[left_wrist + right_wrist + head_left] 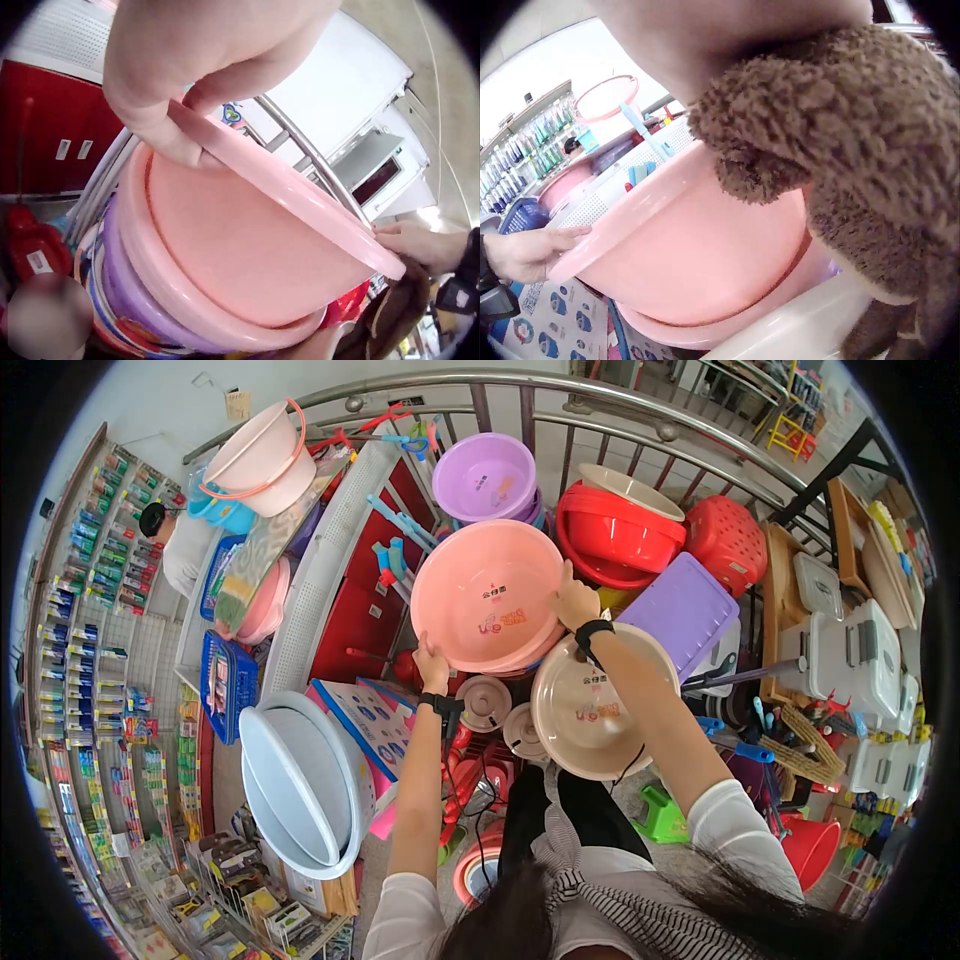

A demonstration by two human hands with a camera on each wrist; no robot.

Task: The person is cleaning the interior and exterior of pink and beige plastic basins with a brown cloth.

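Pink basin (487, 598), left hand (433, 663), right hand (574, 600) gripping rim

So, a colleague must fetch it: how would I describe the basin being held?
Start at the curved metal railing. Just below the purple basin sits the pink basin; it alone has the left hand and right hand holding its rim.

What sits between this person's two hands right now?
A pink basin spans the gap. The left hand grips its lower-left rim and the right hand holds its right rim. The head view shows this most plainly.
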